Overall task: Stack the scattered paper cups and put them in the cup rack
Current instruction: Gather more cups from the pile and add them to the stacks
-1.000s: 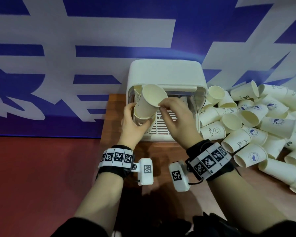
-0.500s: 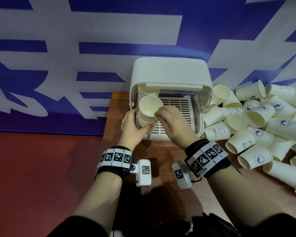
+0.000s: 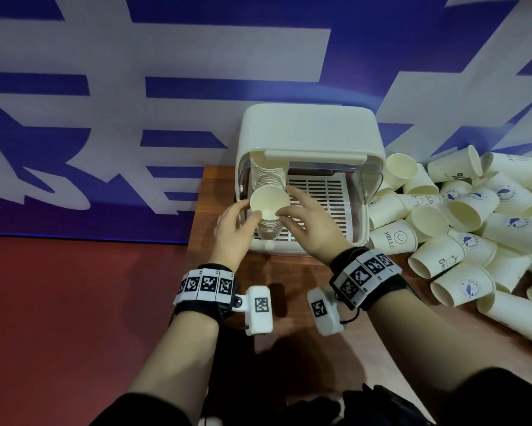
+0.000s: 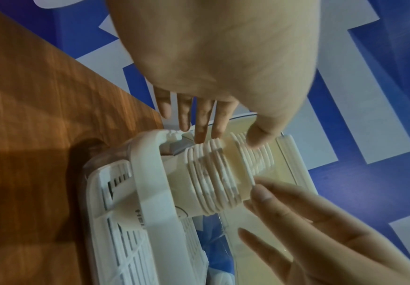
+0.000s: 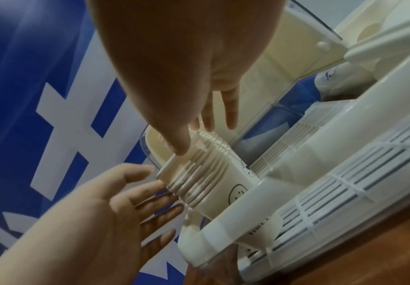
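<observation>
Cup stack: a tall stack of nested cream paper cups (image 3: 268, 207) stands in the near left corner of the rack, mouth up; a second stack of rims (image 3: 266, 176) sits just behind it.
Rack: the cream plastic cup rack with a slotted floor and a raised clear lid (image 3: 309, 130) rests at the far edge of the brown wooden table (image 3: 289, 272), against the blue and white wall (image 3: 135, 87).
Left hand: the left hand (image 3: 232, 232) is at the stack's left side, fingers straight and loose, the thumb tip touching the rims; it grasps nothing.
Right hand: the right hand (image 3: 312, 224) is released too, its fingers extended, fingertips brushing the top rim from the right.
Loose cups: a heap of scattered cream paper cups (image 3: 473, 229) lies on the table right of the rack, several printed with blue logos, one with "HELLO".
</observation>
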The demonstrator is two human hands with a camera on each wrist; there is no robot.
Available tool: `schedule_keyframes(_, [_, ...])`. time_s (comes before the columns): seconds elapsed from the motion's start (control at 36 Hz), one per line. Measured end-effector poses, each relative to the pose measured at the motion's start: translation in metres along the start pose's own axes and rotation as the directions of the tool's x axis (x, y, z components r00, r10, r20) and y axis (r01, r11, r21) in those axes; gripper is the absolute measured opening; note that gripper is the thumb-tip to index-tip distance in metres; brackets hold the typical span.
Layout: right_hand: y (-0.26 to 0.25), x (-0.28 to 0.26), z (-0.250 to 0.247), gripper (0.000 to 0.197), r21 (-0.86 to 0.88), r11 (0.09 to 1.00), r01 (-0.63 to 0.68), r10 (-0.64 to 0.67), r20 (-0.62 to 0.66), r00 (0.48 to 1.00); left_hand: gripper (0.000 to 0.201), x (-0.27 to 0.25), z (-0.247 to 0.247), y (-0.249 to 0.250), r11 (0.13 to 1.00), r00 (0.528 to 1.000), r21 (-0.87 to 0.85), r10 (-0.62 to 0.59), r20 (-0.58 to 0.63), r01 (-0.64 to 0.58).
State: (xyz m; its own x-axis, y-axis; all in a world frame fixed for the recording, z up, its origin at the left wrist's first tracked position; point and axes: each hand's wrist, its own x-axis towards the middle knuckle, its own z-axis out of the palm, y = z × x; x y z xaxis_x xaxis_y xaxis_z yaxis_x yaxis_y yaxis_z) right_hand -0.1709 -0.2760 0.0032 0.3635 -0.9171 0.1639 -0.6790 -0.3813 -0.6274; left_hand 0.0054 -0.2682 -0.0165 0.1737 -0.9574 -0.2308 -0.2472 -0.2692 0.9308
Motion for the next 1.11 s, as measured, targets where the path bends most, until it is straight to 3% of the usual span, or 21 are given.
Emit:
schedule_keyframes(0.14, [0.0, 0.001, 0.002, 0.043, 0.008, 0.999, -0.041, 0.04, 0.051, 0.998, 0.021, 0.005, 0.003, -0.003, 0.999, 0.998, 0.029, 0.041, -0.043, -0.039])
schedule_keyframes(0.5, [-0.001, 0.002, 0.002, 0.059, -0.06, 0.987, -0.146, 0.149, 0.039, 0.988, 0.032, 0.005, 0.005, -0.004, 0.998, 0.998, 0.041, 0.055, -0.039, -0.053])
schedule_keyframes(0.67, [0.0, -0.001, 0.006, 0.063, 0.035, 0.988, -0.15, 0.148, 0.05, 0.988, 0.036, -0.004, 0.005, 0.006, 0.995, 0.989, 0.036, 0.098, -0.114, -0.094])
schedule_keyframes(0.86, [-0.014, -0.039, -0.012, 0.053, 0.211, 0.963, -0.167, 0.192, -0.105, 0.976, 0.025, -0.025, 0.007, 0.016, 0.959, 0.928, 0.109, 0.281, -0.244, -0.261])
schedule_keyframes(1.11, [0.005, -0.112, -0.046, 0.052, 0.385, 0.891, -0.242, 0.351, -0.245, 0.904, 0.03, -0.074, 0.049, 0.035, 0.934, 0.922, 0.153, 0.347, -0.172, -0.323])
